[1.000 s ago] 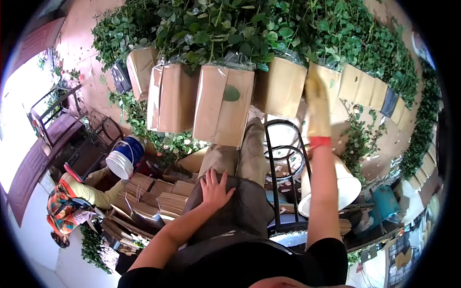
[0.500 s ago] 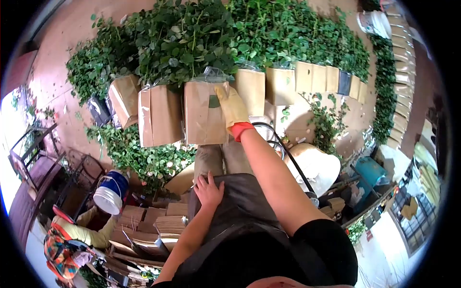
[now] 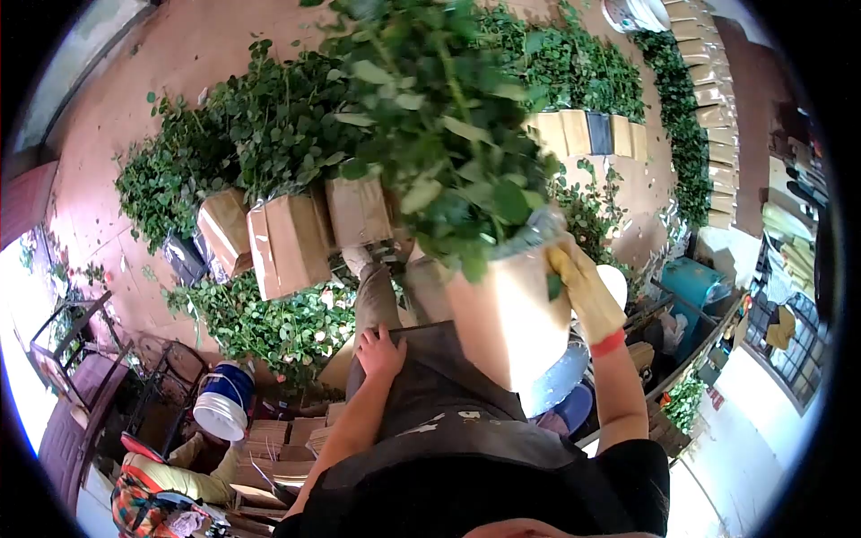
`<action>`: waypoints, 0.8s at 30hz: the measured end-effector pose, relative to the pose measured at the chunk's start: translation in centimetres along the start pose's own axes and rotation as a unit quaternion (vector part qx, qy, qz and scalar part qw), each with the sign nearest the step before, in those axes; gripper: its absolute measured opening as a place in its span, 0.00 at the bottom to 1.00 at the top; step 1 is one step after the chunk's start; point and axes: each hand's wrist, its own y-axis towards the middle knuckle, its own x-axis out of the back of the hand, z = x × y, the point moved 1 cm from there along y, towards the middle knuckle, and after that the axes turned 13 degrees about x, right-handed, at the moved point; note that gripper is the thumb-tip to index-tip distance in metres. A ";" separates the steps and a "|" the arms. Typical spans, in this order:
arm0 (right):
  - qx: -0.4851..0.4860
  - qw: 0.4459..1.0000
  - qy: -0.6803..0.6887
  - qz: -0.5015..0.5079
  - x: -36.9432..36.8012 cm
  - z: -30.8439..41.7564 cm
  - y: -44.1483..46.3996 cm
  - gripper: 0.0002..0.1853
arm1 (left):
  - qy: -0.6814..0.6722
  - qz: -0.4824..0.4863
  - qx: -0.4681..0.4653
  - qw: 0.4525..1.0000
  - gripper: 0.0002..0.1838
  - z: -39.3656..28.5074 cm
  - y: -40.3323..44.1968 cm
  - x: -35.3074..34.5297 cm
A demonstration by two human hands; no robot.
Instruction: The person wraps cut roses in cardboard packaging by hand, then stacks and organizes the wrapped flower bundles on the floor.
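A bunch of leafy rose stems wrapped in cardboard and clear film [image 3: 502, 309] is raised close to me, blurred by motion. My right hand [image 3: 585, 291], in a yellow glove with a red cuff, grips the wrap's right edge. The glove hides part of the wrap, and its leaves [image 3: 448, 134] cover things behind. On the dark apron [image 3: 439, 368] over my thigh lies my left hand [image 3: 380, 352], bare and with fingers apart, holding nothing. Further forward on the floor, more wrapped bunches stand, including a brown cardboard one [image 3: 285, 244] and another beside it [image 3: 357, 211].
Loose leafy stems [image 3: 269, 318] lie on the floor at left. A blue and white bucket [image 3: 222, 403] stands near stacked cardboard [image 3: 273, 439]. At lower left is a person in a checked garment [image 3: 139, 498]. Rows of wrapped bunches [image 3: 713, 117] line the right side.
My right hand has lifted the wrapped bunch off the floor row and brought it right and toward me. My left hand stays on my thigh. The view has shifted slightly.
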 end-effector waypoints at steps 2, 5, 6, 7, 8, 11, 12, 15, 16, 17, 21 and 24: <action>-0.043 0.986 0.119 -0.106 3.3 -2.3 -2.2 0.19 | -0.006 -0.004 0.005 1.000 0.40 -0.9 0.2 0.3; 0.017 0.981 0.031 -0.192 11.2 -10.4 -0.1 0.18 | -0.012 0.003 0.027 1.000 0.39 -2.7 0.4 0.6; 0.045 0.977 0.020 -0.210 13.9 -13.0 1.4 0.17 | -0.018 0.006 0.035 0.999 0.39 -3.3 0.3 0.3; 0.094 0.969 0.071 -0.218 15.1 -12.9 3.6 0.16 | -0.022 0.011 0.044 0.999 0.38 -4.2 0.0 -0.1; 0.122 0.977 -0.040 -0.168 16.3 -12.6 5.6 0.15 | -0.044 0.011 0.059 0.997 0.38 -5.3 -0.2 -0.5; 0.161 0.949 -0.227 -0.147 21.3 -13.8 12.7 0.15 | -0.100 -0.124 0.020 0.987 0.38 -9.1 -0.6 -2.2; 0.237 0.825 -0.505 -0.085 23.2 -15.4 14.7 0.16 | -0.148 -0.102 0.013 0.984 0.36 -11.5 -1.0 -0.2; 0.220 0.728 -0.647 -0.052 25.2 -17.9 21.4 0.18 | -0.236 -0.156 -0.110 0.953 0.34 -15.9 -0.1 0.1; 0.160 0.948 -0.254 -0.106 24.9 -17.5 23.4 0.18 | -0.247 -0.138 -0.123 0.951 0.32 -16.4 0.6 -1.3; 0.096 0.972 -0.018 -0.213 24.6 -17.1 25.3 0.18 | -0.229 -0.114 -0.123 0.959 0.33 -17.2 0.8 -1.8; 0.320 0.786 -0.527 -0.042 24.1 -23.6 31.0 0.28 | -0.123 -0.100 -0.167 0.973 0.30 -19.2 0.4 -5.0; 0.140 0.933 -0.331 -0.017 19.1 -25.0 36.1 0.34 | -0.116 -0.038 -0.199 0.973 0.29 -20.8 0.7 -4.3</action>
